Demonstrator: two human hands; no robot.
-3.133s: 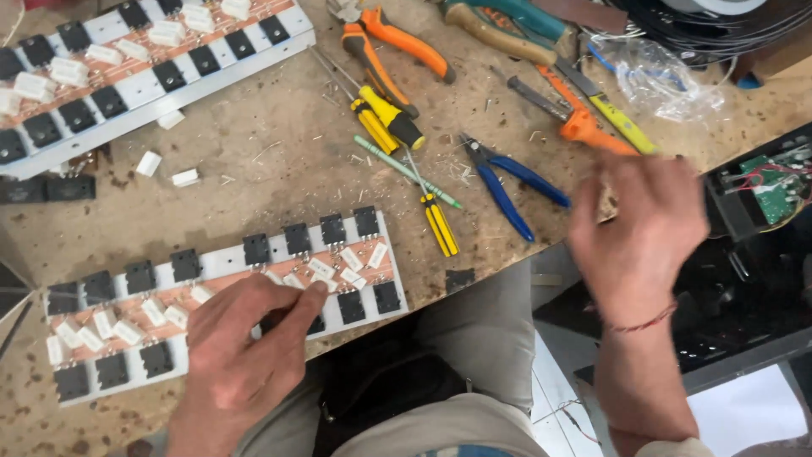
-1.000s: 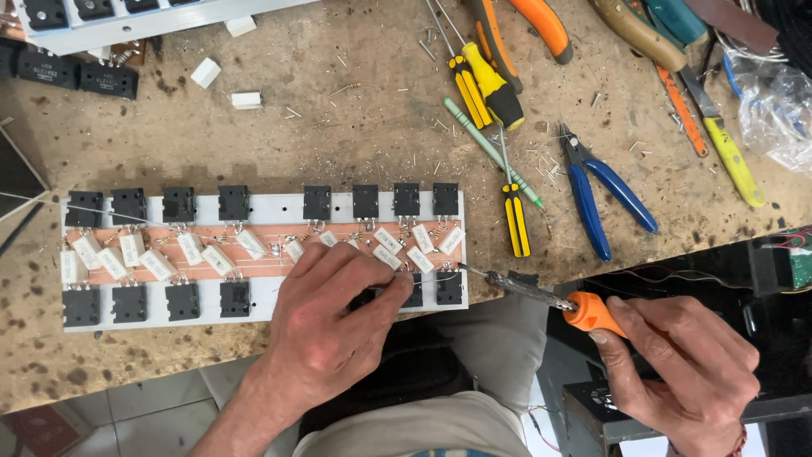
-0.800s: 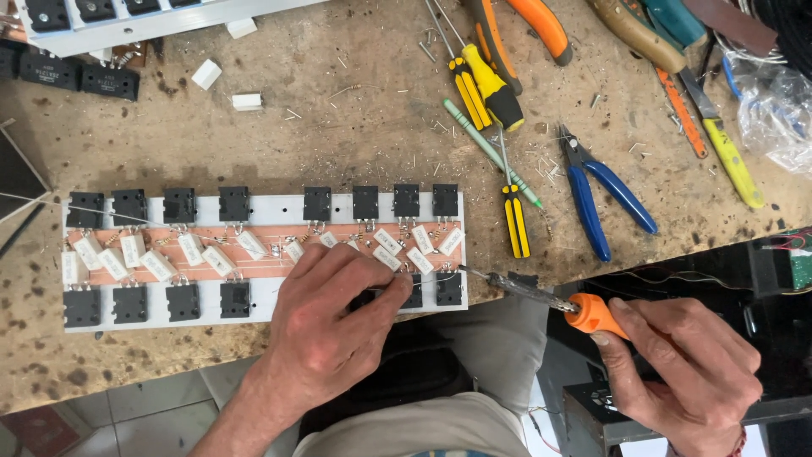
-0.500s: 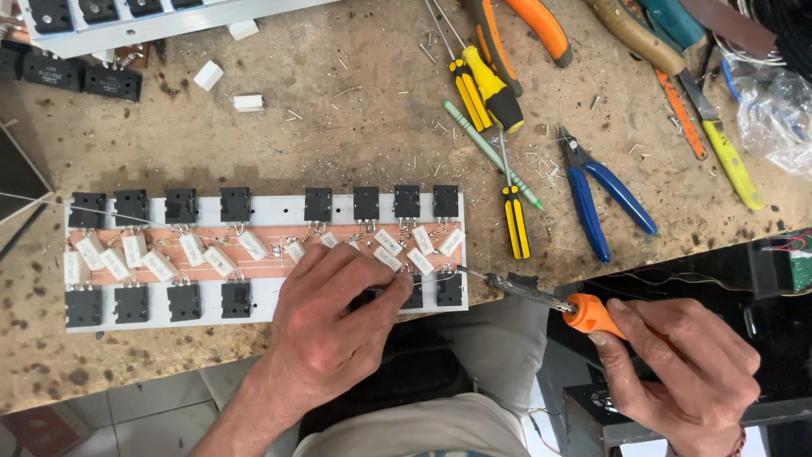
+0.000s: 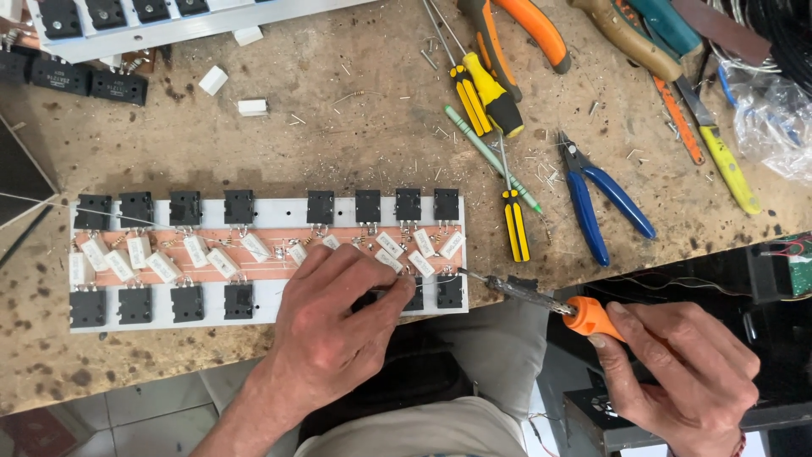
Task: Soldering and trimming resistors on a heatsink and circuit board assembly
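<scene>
Scarred wooden workbench [image 5: 338, 127], seen from above, carried a long white circuit board [image 5: 271, 258] along its near edge, set with two rows of black transistors and a middle band of small white resistors on copper. The left hand [image 5: 334, 326] lay palm-down on the board's near right part, fingers curled and pinching a thin solder wire [image 5: 427, 282] that ran toward the board's right end. The right hand [image 5: 685, 377], off the bench's near edge, was closed around the orange handle of a soldering iron [image 5: 541, 300], whose tip met the board's right edge just beside the wire. Behind the board lay yellow-and-black screwdrivers [image 5: 486, 93], blue-handled pliers [image 5: 605, 199] and orange-handled pliers [image 5: 516, 25]. A second board [image 5: 127, 25] occupied the far left corner.
</scene>
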